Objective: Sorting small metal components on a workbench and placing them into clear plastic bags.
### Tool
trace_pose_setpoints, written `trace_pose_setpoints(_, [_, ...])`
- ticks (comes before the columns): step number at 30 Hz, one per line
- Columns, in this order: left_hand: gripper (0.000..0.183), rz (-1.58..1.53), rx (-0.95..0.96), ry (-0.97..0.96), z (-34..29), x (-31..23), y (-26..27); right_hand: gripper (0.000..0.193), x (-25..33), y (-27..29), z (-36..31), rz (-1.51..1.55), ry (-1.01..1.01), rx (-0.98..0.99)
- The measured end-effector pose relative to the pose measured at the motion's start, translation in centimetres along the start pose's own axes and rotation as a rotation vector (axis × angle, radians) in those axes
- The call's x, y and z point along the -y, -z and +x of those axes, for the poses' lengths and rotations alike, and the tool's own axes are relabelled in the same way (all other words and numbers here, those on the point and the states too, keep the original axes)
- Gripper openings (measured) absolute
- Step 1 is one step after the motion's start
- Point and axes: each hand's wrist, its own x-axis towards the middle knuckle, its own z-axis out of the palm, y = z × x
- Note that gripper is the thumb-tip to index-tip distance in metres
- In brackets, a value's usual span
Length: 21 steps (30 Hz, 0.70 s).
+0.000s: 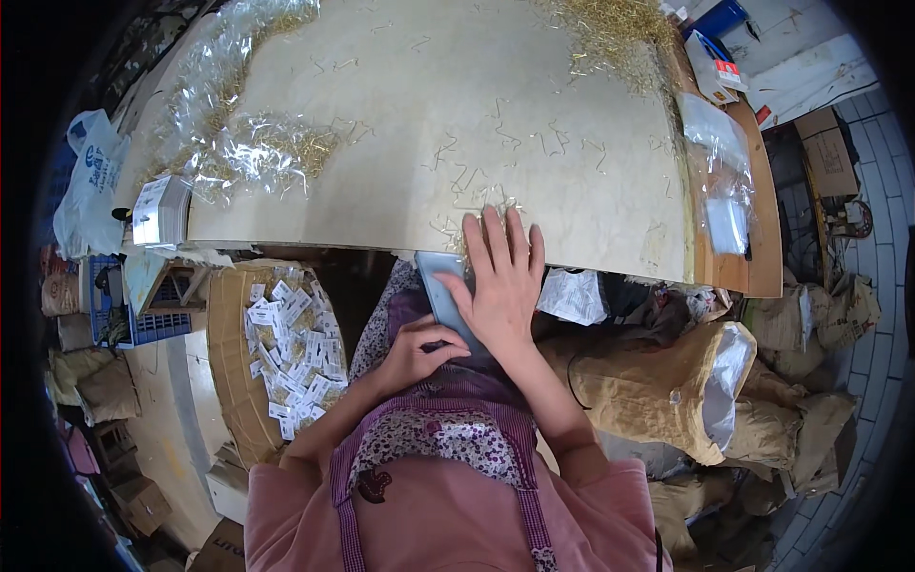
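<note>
Pink sleeves lowest in frame. Left hand (415,351) pinches tray (446,296) at its near end, under table (429,114) edge. Right hand (500,276) flat and open, fingers over pins (477,205) just beyond. Pins look light, stiff, slippery: sweep, don't pinch. Tray thin, rigid; hold by rim.

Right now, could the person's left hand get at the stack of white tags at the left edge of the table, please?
Probably yes, with a stretch. The left hand holds the flat grey-blue piece at the lap, so it would have to let go first. The stack of white tags sits far left on the table edge, nothing blocking between.
</note>
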Motion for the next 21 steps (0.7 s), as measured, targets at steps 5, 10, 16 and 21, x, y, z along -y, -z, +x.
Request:
trace_pose_setpoints(5, [0.009, -0.009, -0.033, 0.029, 0.1, 0.9, 0.1, 0.041, -1.3, 0.6, -2.6, 0.121, 0.101, -0.099])
trace_pose_setpoints(10, [0.009, -0.031, -0.002, 0.044, 0.6, 0.4, 0.8, 0.037, -2.9, 1.2, -5.5, 0.178, -0.011, -0.260])
trace_pose_setpoints(16, [0.009, 0.016, 0.012, 0.065, 0.5, 0.8, 1.0, 0.026, -3.4, -0.4, -9.0, 0.371, -0.209, -0.184])
trace_pose_setpoints(21, [0.008, 0.051, 0.042, 0.042, 0.1, 0.9, 0.5, 0.048, -3.2, -0.4, -11.9, 0.412, -0.208, 0.142])
